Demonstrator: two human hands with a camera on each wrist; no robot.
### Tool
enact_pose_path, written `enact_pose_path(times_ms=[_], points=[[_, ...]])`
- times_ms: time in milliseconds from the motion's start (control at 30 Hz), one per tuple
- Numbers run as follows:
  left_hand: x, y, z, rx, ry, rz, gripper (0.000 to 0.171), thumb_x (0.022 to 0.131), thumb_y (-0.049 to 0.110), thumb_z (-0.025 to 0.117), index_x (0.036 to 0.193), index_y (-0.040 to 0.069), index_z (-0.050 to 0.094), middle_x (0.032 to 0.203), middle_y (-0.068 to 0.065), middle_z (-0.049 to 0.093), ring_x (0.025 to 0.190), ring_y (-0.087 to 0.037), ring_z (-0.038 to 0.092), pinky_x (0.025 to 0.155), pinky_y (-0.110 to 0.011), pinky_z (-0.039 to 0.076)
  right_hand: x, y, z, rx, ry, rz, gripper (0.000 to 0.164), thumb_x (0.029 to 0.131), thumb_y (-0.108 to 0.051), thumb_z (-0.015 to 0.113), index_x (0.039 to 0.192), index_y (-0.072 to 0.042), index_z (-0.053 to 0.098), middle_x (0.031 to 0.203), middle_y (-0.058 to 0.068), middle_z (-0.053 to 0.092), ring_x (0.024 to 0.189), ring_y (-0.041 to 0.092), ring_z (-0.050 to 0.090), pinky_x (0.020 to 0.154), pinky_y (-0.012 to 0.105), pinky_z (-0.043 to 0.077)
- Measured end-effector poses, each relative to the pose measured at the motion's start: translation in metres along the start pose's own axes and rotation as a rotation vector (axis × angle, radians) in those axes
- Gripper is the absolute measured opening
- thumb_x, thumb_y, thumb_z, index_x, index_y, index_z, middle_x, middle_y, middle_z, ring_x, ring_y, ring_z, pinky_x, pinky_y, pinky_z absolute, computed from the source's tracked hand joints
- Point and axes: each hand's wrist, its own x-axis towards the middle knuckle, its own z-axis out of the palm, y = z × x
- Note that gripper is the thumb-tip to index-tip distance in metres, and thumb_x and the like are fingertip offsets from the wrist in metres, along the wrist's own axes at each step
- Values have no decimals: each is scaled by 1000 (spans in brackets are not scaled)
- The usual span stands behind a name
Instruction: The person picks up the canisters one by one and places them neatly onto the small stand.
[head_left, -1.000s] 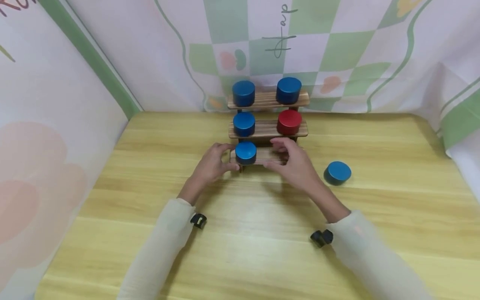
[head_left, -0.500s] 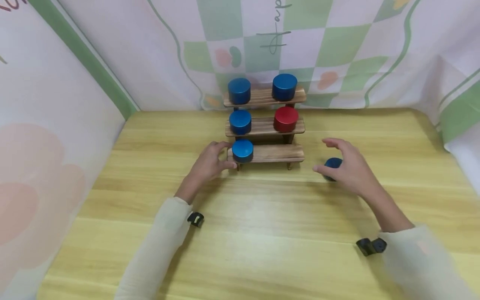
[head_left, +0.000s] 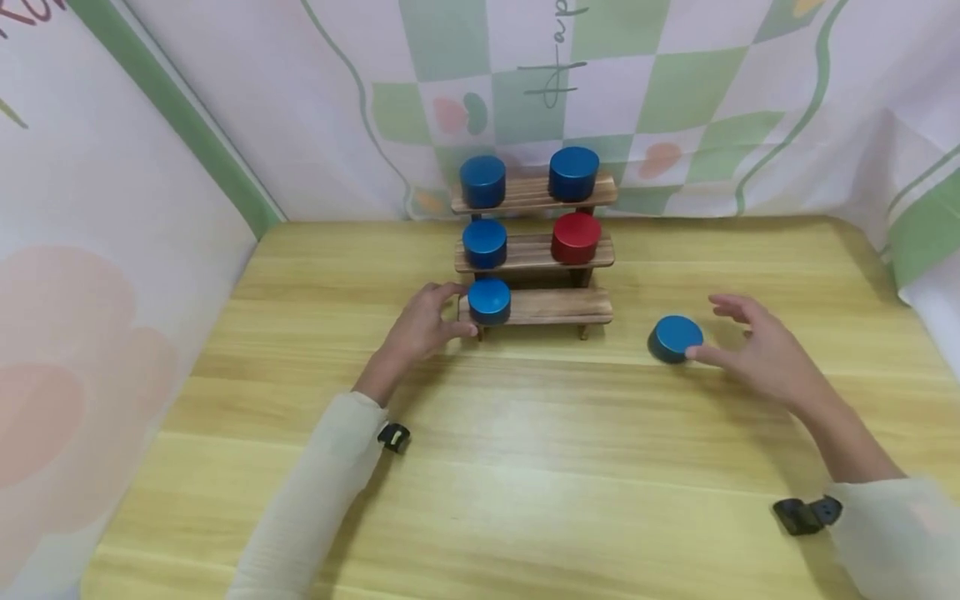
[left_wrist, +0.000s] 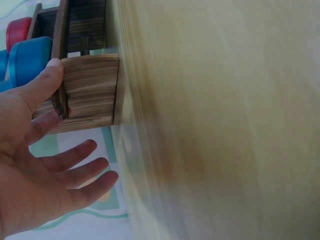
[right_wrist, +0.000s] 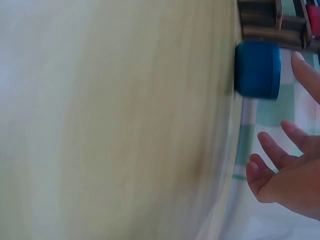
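Note:
A three-tier wooden display stand (head_left: 558, 307) stands at the back of the table. My left hand (head_left: 415, 333) holds the left end of its lowest step between thumb and index finger; the other fingers are spread in the left wrist view. Beside that grip a blue round tin (head_left: 489, 302) sits on the lowest step. My right hand (head_left: 772, 354) is held above the table with fingers apart, holding nothing. Just left of it lies a loose blue round tin (head_left: 675, 337), the thumb near its edge; in the right wrist view a gap shows between hand and tin (right_wrist: 257, 70).
On the middle step sit a blue tin (head_left: 484, 243) and a red tin (head_left: 576, 238). The top step carries two blue tins, one left (head_left: 482, 182) and one right (head_left: 573, 174). A patterned cloth (head_left: 675, 92) hangs behind the table (head_left: 480, 483).
My right hand has moved away from the right part of the lowest step, passing over the loose blue tin to its right side. The left hand stays at the stand.

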Motion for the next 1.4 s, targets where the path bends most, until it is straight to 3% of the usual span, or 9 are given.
enact_pose_path(times_ms=[167,567,833,1067,1400], points=[[-1,-1,0,1,14,2,61,89,28,79,141,6,55,137,-18,52,122,-34,52,100,-47,47,-5,10,-3,9,-38,-10,94,84,-22,84,153,5,26,147,34,35,132,57,29,105,71,22],[0,0,0,-4,10,7,61,89,29,79,141,6,55,138,-18,51,123,-33,52,101,-47,47,-6,15,-2,-42,-68,20,98,80,-26,86,151,8,28,143,38,38,132,60,27,104,74,19],[0,1,1,-4,17,15,61,88,28,79,140,6,56,138,-18,51,122,-33,52,101,-47,46,0,6,9,-34,-48,1,93,80,-28,87,150,4,35,142,35,43,129,57,33,99,75,27],[0,0,1,-6,10,15,61,89,27,79,141,6,55,138,-18,51,123,-33,52,101,-47,46,4,-4,20,-59,-9,-23,74,84,-23,84,140,6,45,138,34,47,125,56,42,96,72,33],[-1,-2,-1,-5,8,26,60,90,28,78,141,7,55,137,-19,51,123,-33,51,101,-46,46,11,-27,26,-26,20,-8,72,89,-29,79,141,5,44,138,32,47,127,52,41,98,70,34]])
